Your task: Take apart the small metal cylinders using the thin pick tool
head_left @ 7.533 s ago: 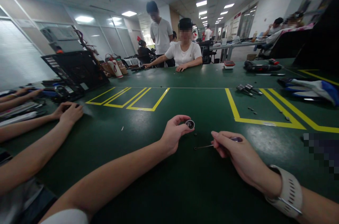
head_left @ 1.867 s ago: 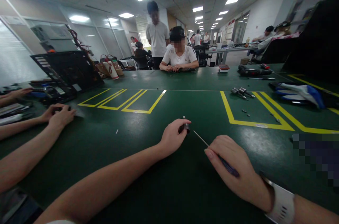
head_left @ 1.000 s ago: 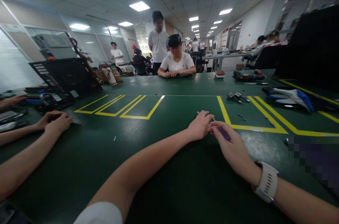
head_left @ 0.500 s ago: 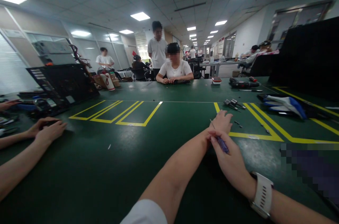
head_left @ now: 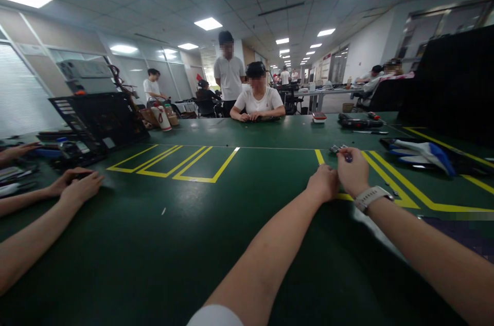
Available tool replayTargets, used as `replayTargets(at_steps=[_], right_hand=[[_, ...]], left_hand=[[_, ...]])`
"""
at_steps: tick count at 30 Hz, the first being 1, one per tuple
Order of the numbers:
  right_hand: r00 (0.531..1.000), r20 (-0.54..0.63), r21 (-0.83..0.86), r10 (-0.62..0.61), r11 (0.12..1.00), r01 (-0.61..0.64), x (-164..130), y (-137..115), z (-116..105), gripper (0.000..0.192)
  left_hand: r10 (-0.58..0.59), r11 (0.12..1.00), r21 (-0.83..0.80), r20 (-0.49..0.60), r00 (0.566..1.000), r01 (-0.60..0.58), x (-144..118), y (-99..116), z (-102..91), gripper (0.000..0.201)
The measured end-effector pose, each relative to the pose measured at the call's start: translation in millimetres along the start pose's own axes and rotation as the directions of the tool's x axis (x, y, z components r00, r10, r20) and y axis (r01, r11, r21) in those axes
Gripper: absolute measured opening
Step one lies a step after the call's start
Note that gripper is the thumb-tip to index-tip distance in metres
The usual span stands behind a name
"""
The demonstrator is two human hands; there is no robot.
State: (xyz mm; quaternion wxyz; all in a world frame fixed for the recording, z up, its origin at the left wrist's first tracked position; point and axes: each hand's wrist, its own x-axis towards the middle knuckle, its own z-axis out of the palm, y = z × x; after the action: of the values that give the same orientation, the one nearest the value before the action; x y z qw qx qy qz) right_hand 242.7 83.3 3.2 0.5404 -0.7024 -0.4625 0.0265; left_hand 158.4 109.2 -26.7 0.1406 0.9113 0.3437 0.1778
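Observation:
My right hand (head_left: 354,169) is wrapped around a small screwdriver (head_left: 348,158); only a bit of its purple handle shows between the fingers, and its tip is hidden. Close beside it, my left hand (head_left: 323,182) is closed near the tabletop, with its fingertips turned away. Whatever it may hold cannot be seen. Just beyond my right hand, metal parts (head_left: 335,149) lie partly covered by it. Several tiny dark pieces (head_left: 395,193) are scattered to the right, inside a yellow tape outline (head_left: 401,197) on the green table (head_left: 216,243).
At the right lie blue-and-white gloves (head_left: 424,154) and, farther back, a black power tool (head_left: 358,122). A red-and-white box (head_left: 318,118) sits near the far edge. A co-worker's hands (head_left: 81,184) are at the left. Another person (head_left: 259,102) sits opposite.
My right hand has moved forward with the screwdriver, from over my left wrist to beside my left hand. My left hand has gone from spread fingers to closed.

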Motion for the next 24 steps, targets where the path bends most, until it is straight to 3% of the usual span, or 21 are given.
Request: replayTargets(at_steps=[4,10,24], right_hand=[[0.999,0.028,-0.218,0.04,0.975,-0.032,42,32,9,0.024],[0.984,0.132,-0.455,0.119,0.889,-0.046,62,63,21,0.024],[0.96,0.238,-0.65,0.146,0.758,0.046,85,78,41,0.031]], left_hand=[[-0.001,0.993,0.115,-0.046,0.999,0.007,0,0,0.5,0.029],[0.025,0.977,0.213,-0.07,0.997,-0.01,2,-5,7.9,0.03],[0.028,0.982,0.188,-0.084,0.996,-0.011,2,-4,6.7,0.03]])
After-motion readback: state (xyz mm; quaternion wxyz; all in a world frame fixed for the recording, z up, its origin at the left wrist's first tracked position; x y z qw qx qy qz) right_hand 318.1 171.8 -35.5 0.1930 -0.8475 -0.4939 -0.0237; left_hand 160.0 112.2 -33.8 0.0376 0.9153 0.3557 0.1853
